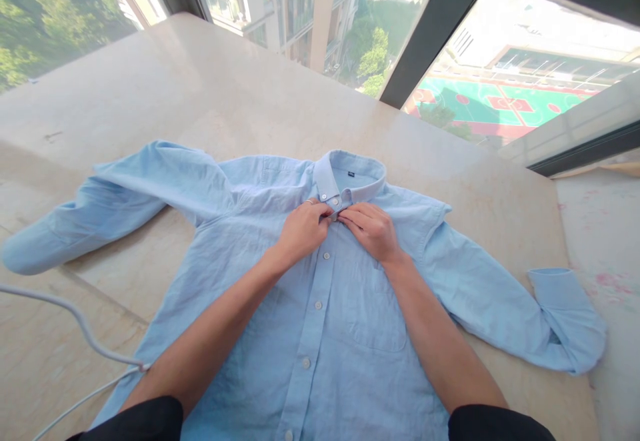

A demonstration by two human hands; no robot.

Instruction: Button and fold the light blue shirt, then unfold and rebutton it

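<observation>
A light blue long-sleeved shirt (365, 321) lies front side up, its sleeves spread out to both sides. Just below its collar (326, 177), my left hand (304, 227) pinches the edge of the button placket (316, 307). Close beside it, my right hand (373, 229) is also closed on the placket, fingertips nearly meeting the left ones. A white button (336, 201) shows at the collar, above the fingers. Further down, the placket lies flat with several buttons showing along it. Whatever sits right between the fingertips is mostly hidden.
The shirt rests on a pale stone-like ledge (200, 87) bounded by windows with dark frames (425, 47). A white cable (85, 327) crosses at lower left, against my left forearm. The right sleeve's cuff (553, 287) is folded back near a floral-patterned surface (610, 241).
</observation>
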